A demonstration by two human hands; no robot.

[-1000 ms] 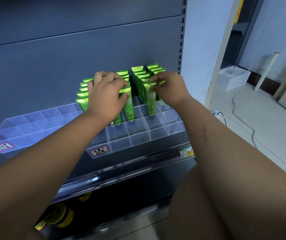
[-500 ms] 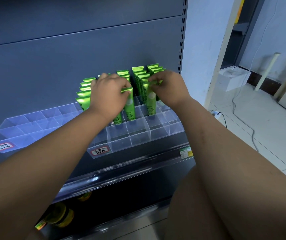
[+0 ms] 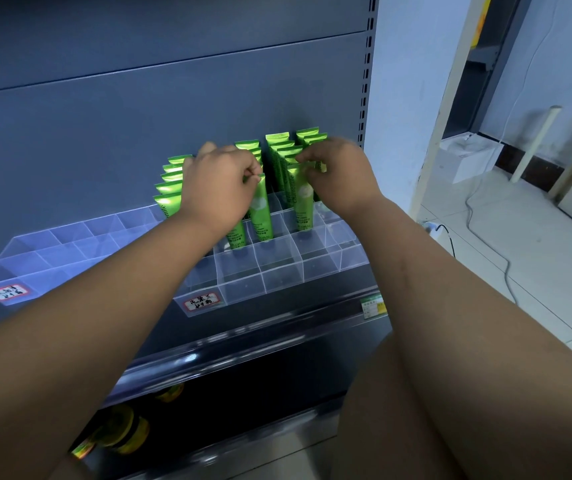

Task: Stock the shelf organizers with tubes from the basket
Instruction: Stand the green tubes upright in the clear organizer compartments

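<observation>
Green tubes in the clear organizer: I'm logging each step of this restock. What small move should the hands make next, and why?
Probably let go and withdraw. The left hand and right hand each pinch the top of a green tube already standing upright in the right organizer, whose front row is still unfilled.

left hand (image 3: pixel 217 188) is hiding several tube tops | organizer label (image 3: pixel 200 301) handwriting is staying illegible | lower-shelf items (image 3: pixel 123 433) are lying in shadow
</observation>
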